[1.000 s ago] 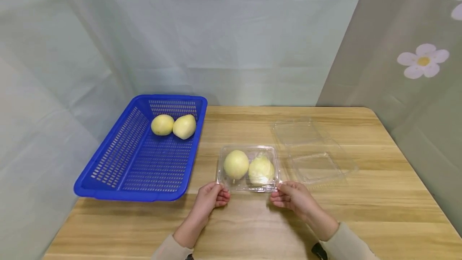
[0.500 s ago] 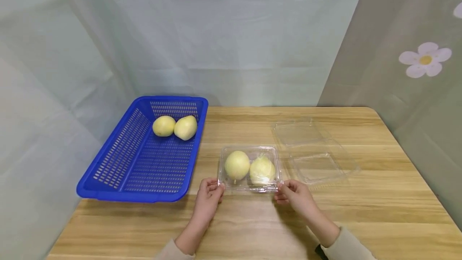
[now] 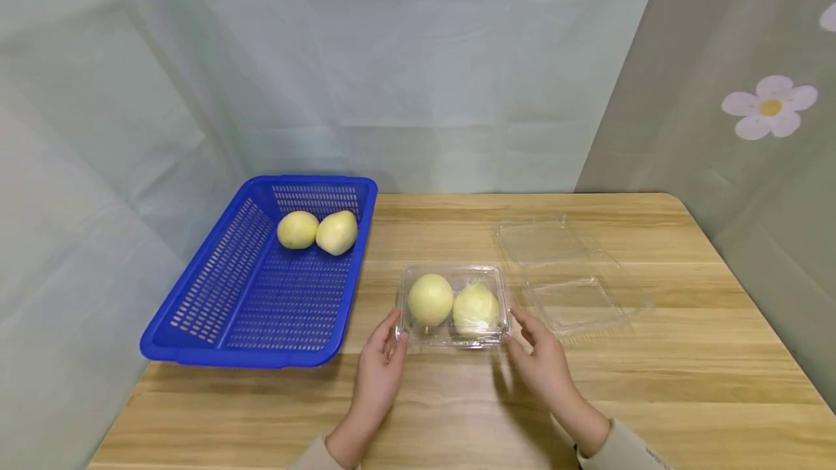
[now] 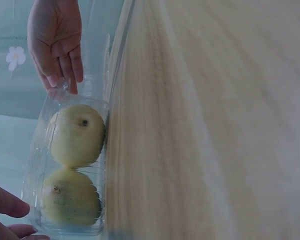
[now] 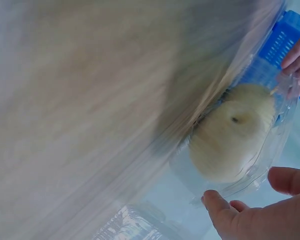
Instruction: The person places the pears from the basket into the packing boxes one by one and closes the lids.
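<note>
Left hand point(image 3: 380, 374) and right hand point(image 3: 545, 363) have spread, fingers straightening beside the clear box point(image 3: 451, 270) between them, its corners now unpinched

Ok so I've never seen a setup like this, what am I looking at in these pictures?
There's no machine: just a person's left hand and right hand. The wide view comes from a camera on the head, looking down; the two smaller views come from cameras on each wrist. On the table are a blue basket with two yellow fruits, a clear box with two more, and clear packaging to the right. Nothing looks firmly gripped: both hands are loosely at the box's near corners.
</note>
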`<state>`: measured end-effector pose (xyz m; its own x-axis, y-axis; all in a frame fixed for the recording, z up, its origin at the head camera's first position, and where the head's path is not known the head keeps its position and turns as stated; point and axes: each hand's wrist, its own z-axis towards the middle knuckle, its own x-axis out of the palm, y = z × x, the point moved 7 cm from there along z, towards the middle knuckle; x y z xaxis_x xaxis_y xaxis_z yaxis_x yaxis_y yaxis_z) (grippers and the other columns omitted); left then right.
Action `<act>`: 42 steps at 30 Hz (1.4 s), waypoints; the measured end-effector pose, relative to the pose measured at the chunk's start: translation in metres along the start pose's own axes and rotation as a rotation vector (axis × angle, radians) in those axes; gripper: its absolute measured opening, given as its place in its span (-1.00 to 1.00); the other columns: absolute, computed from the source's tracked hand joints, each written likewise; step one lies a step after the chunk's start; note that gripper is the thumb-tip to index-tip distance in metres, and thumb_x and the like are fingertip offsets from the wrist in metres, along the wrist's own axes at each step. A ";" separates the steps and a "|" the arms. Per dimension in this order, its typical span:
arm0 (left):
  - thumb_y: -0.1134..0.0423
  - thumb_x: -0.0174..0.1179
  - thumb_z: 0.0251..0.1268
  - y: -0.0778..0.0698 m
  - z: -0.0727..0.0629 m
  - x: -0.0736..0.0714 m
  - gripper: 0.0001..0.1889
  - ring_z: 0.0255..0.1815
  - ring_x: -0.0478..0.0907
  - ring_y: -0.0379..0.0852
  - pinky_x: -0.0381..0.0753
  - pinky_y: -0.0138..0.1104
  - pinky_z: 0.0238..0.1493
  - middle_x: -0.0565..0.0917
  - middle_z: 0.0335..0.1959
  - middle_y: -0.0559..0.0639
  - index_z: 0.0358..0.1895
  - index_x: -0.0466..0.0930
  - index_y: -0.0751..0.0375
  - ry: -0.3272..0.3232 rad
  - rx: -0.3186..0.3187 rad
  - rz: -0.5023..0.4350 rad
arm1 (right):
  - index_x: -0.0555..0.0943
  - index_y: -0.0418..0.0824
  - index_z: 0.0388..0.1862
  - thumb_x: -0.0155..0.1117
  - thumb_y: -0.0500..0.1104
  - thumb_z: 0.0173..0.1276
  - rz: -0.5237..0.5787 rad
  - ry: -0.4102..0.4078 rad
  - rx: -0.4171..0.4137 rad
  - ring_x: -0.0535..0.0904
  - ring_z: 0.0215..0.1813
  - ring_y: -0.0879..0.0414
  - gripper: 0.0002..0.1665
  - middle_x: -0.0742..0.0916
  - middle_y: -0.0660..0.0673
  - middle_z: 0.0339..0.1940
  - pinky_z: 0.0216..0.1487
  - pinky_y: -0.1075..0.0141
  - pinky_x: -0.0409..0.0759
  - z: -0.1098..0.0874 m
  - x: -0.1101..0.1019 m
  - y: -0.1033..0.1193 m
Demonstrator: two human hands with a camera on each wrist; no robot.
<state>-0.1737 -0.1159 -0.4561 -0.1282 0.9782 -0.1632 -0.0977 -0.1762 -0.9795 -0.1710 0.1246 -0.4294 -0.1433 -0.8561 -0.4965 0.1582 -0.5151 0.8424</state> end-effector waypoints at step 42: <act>0.47 0.15 0.17 -0.003 0.022 0.004 -0.30 0.42 0.07 0.39 0.05 0.09 0.41 0.15 0.38 0.51 0.37 0.06 0.57 -0.029 -0.016 -0.014 | 0.10 -0.54 0.41 0.24 -0.18 0.31 -0.024 0.202 0.069 0.09 0.45 -0.34 -0.16 0.19 -0.46 0.45 0.40 -0.11 0.15 0.023 0.030 0.008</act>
<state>-0.1953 -0.1134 -0.4512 -0.1554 0.9770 -0.1463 -0.0840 -0.1606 -0.9834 -0.1964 0.0956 -0.4324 0.0536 -0.8380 -0.5431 0.0888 -0.5377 0.8385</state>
